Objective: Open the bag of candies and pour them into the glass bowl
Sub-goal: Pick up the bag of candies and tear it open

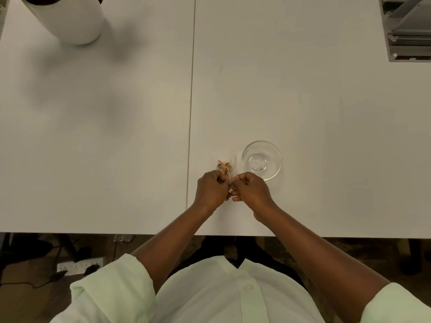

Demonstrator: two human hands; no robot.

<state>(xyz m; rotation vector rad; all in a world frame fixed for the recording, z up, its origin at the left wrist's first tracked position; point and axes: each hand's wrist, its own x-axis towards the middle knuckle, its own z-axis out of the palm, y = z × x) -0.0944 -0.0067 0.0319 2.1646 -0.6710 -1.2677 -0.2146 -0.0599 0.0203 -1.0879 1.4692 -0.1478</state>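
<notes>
A small clear plastic bag of candies (225, 167) with colourful wrapped sweets inside is held over the white table (116, 136), near its front edge. My left hand (211, 190) pinches the bag's near end on the left side. My right hand (250, 190) pinches the same end on the right side, the two hands almost touching. The candies sit at the bag's far end, beyond my fingers. A glass bowl (277, 157) stands upright just right of the bag and beyond my right hand, with nothing in it. Whether the bag's mouth is open is hidden by my fingers.
A large white cylindrical pot (70, 19) stands at the far left. A grey metal frame (408, 29) occupies the far right corner. A seam (191, 101) runs between two tabletops just left of my hands. A power strip (79, 266) lies on the floor below.
</notes>
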